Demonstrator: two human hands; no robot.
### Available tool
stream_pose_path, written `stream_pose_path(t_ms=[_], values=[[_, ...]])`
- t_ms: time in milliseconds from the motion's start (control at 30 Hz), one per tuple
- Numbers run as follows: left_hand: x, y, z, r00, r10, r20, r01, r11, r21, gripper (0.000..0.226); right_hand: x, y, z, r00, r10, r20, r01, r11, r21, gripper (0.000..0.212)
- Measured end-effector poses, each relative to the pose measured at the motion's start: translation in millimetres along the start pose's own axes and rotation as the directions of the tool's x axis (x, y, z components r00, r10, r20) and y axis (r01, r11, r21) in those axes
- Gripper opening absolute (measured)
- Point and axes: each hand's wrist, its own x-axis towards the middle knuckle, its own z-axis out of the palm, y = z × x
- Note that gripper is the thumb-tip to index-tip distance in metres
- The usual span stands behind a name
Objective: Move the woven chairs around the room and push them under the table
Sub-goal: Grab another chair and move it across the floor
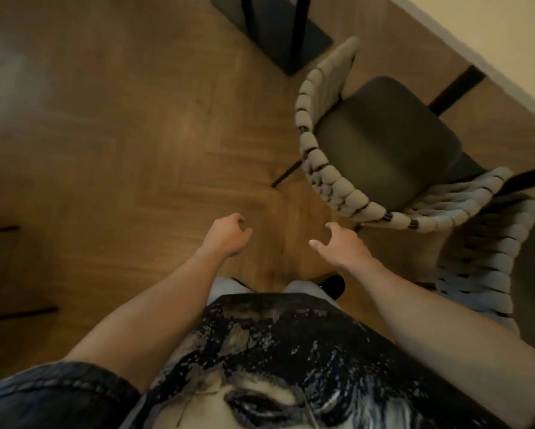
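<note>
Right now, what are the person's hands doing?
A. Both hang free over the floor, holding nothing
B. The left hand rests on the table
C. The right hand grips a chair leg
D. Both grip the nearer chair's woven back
A: the left hand and right hand hover with loosely curled fingers over bare floor, short of the chair and touching nothing.

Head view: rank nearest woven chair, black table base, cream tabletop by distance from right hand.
From the right hand:
1. Nearest woven chair, its back rim just up and right of the fingers.
2. Black table base, on the floor, upper centre.
3. Cream tabletop, top right corner.
</note>
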Motion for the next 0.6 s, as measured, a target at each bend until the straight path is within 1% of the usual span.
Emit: stream_pose_path(t_ms=[133, 233, 400, 600], values=[[-21, -81, -30, 0.988, -0.144, -0.05, 0.137, 0.982, -0.13, 0.053, 4, -82, 27, 0.995, -0.082, 0.053, 0.087, 0.991, -0.104, 0.077], [-35, -138, -48, 0.961, -0.264, -0.083, 0.236, 0.938, -0.255, 0.05, 8, -141, 45, 0.981, -0.165, 0.101, 0.182, 0.966, -0.183, 0.079], [-59, -225, -73, 0.89, -0.445, -0.099, 0.362, 0.822, -0.439, 0.049, 20, -244, 77, 0.94, -0.28, 0.194, 0.33, 0.888, -0.321, 0.076], [-79, -321, -103, 0.782, -0.619, -0.078, 0.459, 0.654, -0.601, 0.056, 41, -373, 116, 0.865, -0.376, 0.332, 0.496, 0.739, -0.457, 0.078]])
